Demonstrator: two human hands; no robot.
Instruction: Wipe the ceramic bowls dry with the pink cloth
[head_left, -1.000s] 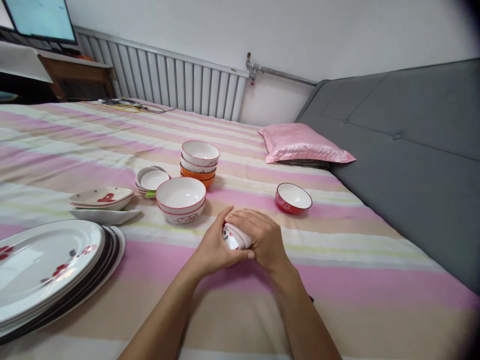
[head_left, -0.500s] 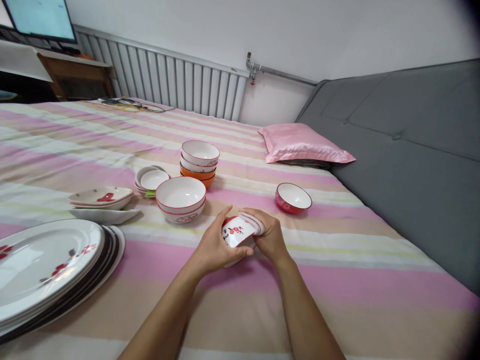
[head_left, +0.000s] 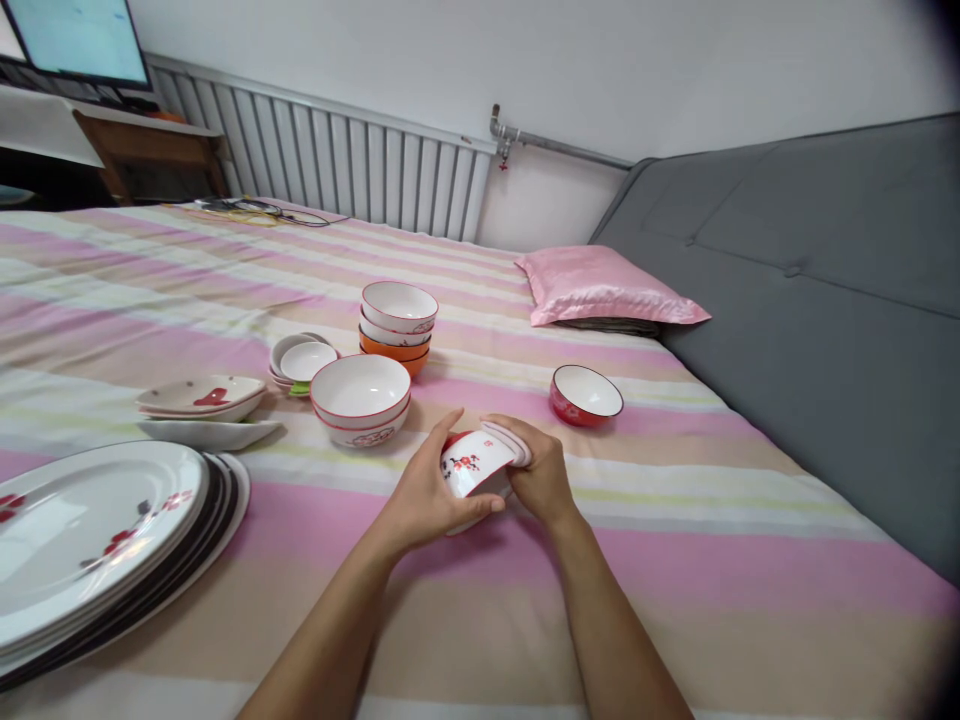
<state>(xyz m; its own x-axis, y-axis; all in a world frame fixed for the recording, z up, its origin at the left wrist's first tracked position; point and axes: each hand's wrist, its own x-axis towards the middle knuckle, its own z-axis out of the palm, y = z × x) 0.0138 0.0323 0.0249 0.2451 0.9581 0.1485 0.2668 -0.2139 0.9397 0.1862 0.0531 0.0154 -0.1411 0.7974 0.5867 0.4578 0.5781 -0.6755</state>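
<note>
Firstly, one striped bed (head_left: pixel 675 560); stack of plates (head_left: pixel 97 535), at left; two nested white bowls (head_left: pixel 364 420), mid-left; red bowl (head_left: pixel 574 410), apart, beyond the hands. One blossom-patterned dish (head_left: pixel 478 462), tilted, between the hands, right of the white bowls; left hand (head_left: pixel 421 490), grip curled around its side; right hand (head_left: pixel 541 475), grip closed on a pale layered piece (head_left: pixel 510 440), material uncertain, at its right end; dish presumably light, stiff, slick-glazed, breakable; best held by both sides.
</note>
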